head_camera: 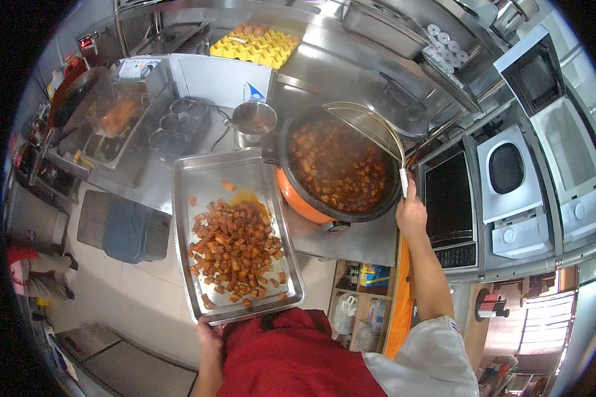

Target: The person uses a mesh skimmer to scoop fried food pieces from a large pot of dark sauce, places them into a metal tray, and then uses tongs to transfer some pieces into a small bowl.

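Note:
My left hand (209, 335) grips the near left corner of a steel sheet tray (218, 171), which leans close to my red apron. Browned cubes of food (238, 243), perhaps meat or tofu, lie heaped on it in a little oily sauce. In my right hand (411, 213) is the handle of a mesh strainer (367, 124), tilted over the far right side of an orange pot with a black rim (305, 198). Inside the pot, similar cubes sit in dark brown sauce (340, 164). The tray's far edge meets the pot's left handle (270, 155).
Behind the tray stands a steel saucepan (254, 118), near a dark mould pan (179, 124). A yellow egg tray (256, 44) rests farther back, a fryer (111, 124) to the left. Microwave ovens (509, 168) line the right. Another person's legs (47, 270) show at far left.

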A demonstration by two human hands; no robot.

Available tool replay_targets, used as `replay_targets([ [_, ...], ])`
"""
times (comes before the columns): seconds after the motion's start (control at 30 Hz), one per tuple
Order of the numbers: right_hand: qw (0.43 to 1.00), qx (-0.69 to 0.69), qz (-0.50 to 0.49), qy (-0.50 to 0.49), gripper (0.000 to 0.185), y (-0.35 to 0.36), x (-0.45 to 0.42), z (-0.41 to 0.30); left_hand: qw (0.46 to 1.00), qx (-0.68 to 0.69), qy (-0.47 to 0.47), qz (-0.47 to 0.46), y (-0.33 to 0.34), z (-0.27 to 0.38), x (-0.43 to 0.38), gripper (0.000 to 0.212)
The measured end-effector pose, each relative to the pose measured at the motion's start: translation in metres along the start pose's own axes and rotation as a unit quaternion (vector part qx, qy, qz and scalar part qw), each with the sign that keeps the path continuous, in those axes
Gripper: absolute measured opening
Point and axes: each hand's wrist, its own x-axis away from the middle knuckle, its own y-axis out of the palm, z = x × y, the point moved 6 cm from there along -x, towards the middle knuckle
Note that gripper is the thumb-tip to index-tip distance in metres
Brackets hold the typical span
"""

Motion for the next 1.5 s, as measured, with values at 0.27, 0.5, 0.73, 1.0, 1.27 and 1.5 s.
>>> replay_targets([
  [0.27,0.991,0.066,-0.115,0.006,0.062,0.046,-0.035,-0.004,0.984,-0.090,0.060,0.143,0.016,0.008,0.028,0.017],
  [0.5,0.980,0.099,-0.086,-0.151,0.066,0.005,-0.033,0.011,0.982,-0.079,0.042,0.164,0.003,0.006,0.023,0.017],
  [0.73,0.993,0.092,-0.060,-0.037,0.045,0.016,-0.056,0.018,0.984,-0.106,0.010,0.146,-0.013,0.003,0.001,0.022],
  [1.0,0.988,-0.044,-0.137,0.061,0.026,0.024,-0.029,0.015,0.998,-0.024,0.004,0.059,-0.025,-0.004,-0.014,0.020],
  [1.27,0.786,-0.397,-0.327,0.343,0.013,0.008,0.025,-0.007,0.989,-0.139,0.058,-0.004,-0.022,0.001,-0.008,0.022],
  [1.5,0.682,-0.492,-0.456,0.293,0.017,0.054,0.044,-0.048,0.999,-0.023,-0.047,-0.001,0.002,0.001,0.004,0.023],
])
